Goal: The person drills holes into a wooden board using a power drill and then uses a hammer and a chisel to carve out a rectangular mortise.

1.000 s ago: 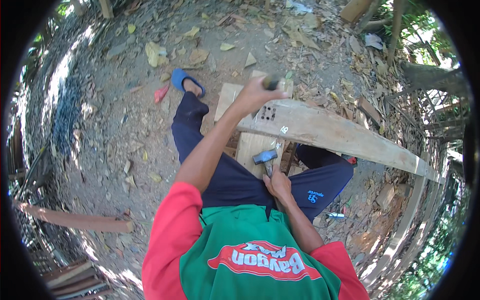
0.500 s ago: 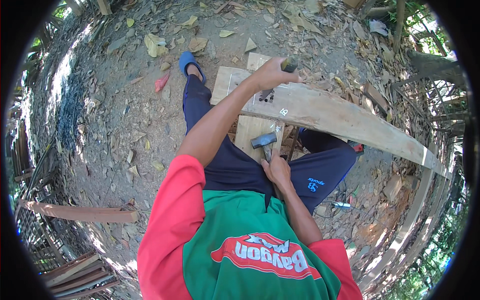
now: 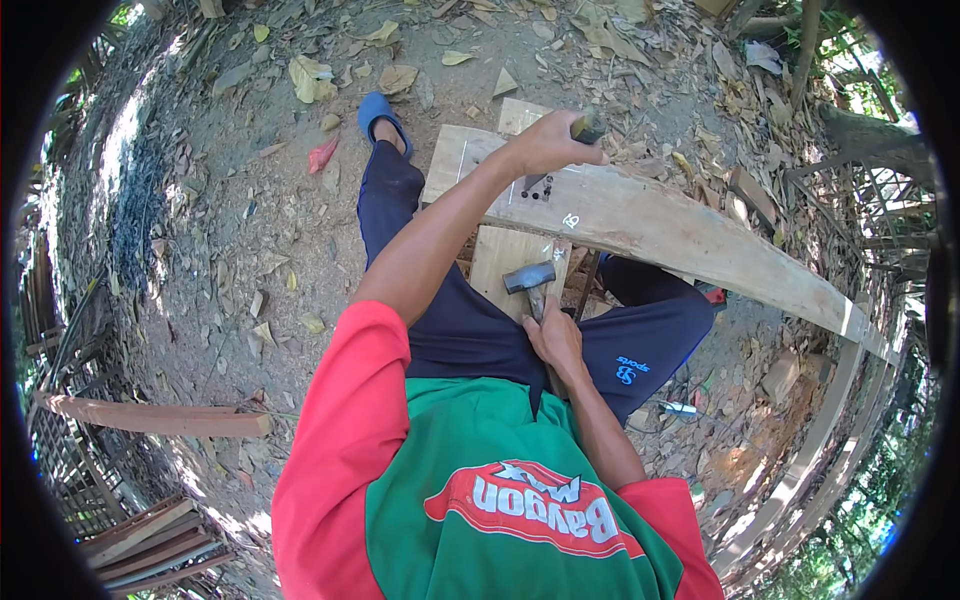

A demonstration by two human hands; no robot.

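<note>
My left hand (image 3: 552, 146) is closed around the handle of a chisel (image 3: 588, 128). Its blade comes down to a thick wooden plank (image 3: 660, 218), beside a cluster of small dark drilled holes (image 3: 541, 190); whether the tip touches wood is hard to see. White pencil or chalk lines mark the plank's left end. In my right hand (image 3: 558, 338) is a hammer (image 3: 529, 277), gripped by its handle close to my lap. The hammer's metal head lies over a pale board (image 3: 490, 258) between my legs, below the marked plank.
Dry leaves cover the dirt ground. A blue clog (image 3: 376, 112) is on my left foot. A long timber (image 3: 160, 416) and stacked wood strips (image 3: 160, 548) lie at left. At right, the marked plank extends to other long timbers (image 3: 815, 450).
The chisel and my left hand have shifted very slightly right, and the chisel handle's tilt differs a little. The hammer and my right hand stay nearly in place.
</note>
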